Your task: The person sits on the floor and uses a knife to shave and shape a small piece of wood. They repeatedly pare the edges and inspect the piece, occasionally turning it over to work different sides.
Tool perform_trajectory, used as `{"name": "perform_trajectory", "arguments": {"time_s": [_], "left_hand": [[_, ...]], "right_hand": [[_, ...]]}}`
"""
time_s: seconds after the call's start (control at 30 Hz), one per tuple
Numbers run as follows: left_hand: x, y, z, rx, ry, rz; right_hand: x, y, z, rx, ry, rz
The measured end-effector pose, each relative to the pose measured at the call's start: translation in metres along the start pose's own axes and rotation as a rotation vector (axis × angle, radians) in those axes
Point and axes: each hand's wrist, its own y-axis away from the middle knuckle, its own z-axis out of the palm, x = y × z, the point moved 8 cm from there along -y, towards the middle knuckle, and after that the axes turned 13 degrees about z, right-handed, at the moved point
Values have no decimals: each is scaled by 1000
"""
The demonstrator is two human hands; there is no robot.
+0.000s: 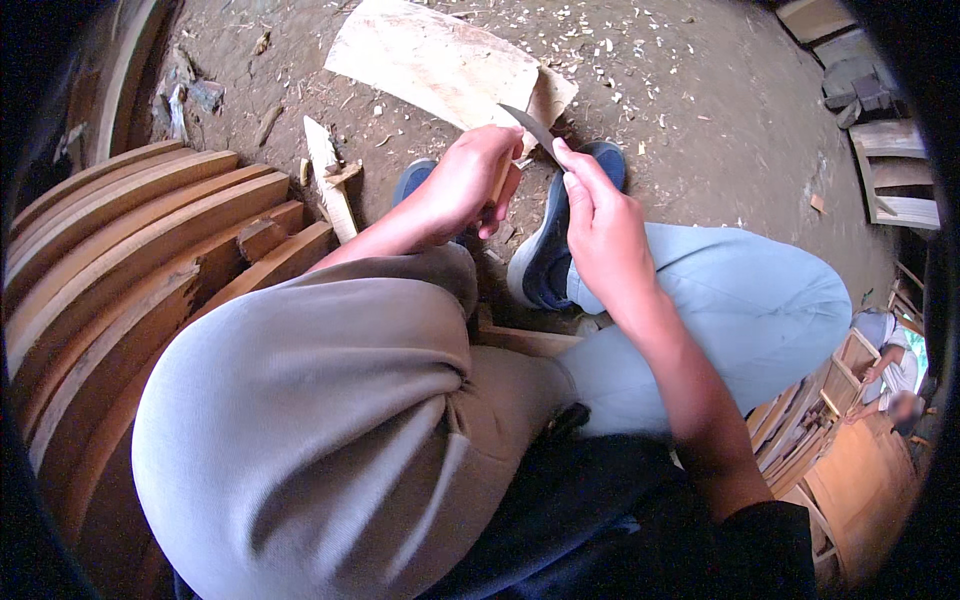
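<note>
My right hand [605, 225] is closed around a knife, its thumb and forefinger close to the base of the dark blade [532, 127]. The blade slants up and left, and its tip passes over the near end of a broad pale wooden board [430, 55] on the ground. Curled beside the blade, my left hand [470, 180] grips a small tan piece of wood [500, 175]. Most of that piece is hidden by the fingers. Both hands are above my dark blue shoes [545, 255], between my bent knees.
Curved wooden planks [150, 230] are stacked at my left. A split wood piece [330, 180] lies near them. Shavings dot the dirt floor [700, 130]. Wooden parts [895, 165] stand at the far right. Another person [895, 365] is beside wooden frames at the lower right.
</note>
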Motion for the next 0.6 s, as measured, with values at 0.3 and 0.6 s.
{"name": "perform_trajectory", "arguments": {"time_s": [0.3,0.6], "left_hand": [[2,0,-1,-24,-61,16],[-2,2,-2,-26,-16,14]], "right_hand": [[20,-51,-19,119,325,218],[1,-6,-2,41,38,13]]}}
